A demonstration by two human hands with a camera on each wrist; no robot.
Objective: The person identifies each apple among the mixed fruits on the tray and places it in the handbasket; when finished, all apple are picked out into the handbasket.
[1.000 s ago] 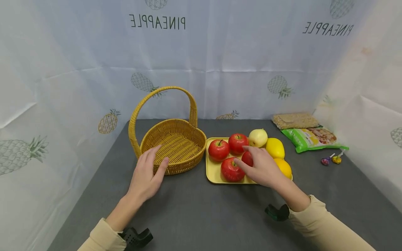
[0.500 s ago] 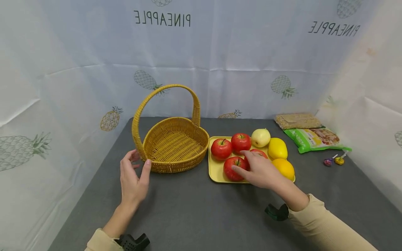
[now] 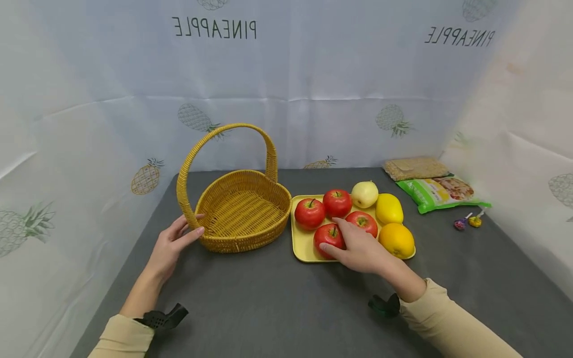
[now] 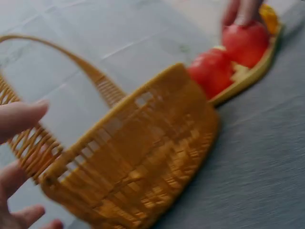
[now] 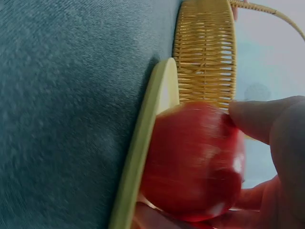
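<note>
My left hand [image 3: 166,249] is at the left foot of the arched handle of a yellow-brown woven basket [image 3: 246,242]. Its thumb lies on one side of the handle and its fingers reach round the other, seen in the left wrist view. A red apple [image 3: 326,237] sits at the front of a pale yellow tray [image 3: 301,249]. Around this apple my right hand [image 3: 364,251] curls, thumb on the near side and fingers behind; the right wrist view shows the apple [image 5: 193,162] close by the tray's rim.
Other red apples [image 3: 310,214] share the tray with a pale round fruit [image 3: 364,194], a yellow lemon-like fruit [image 3: 389,209] and an orange [image 3: 396,239]. Farther right lie a green packet [image 3: 440,193], a bag of grains [image 3: 416,168] and two lollipops [image 3: 460,223]. A pineapple-print cloth [image 3: 331,64] hangs behind.
My left hand has moved left from the basket's front rim to its handle and taken hold there. My right hand has lowered and closed round the front apple.
</note>
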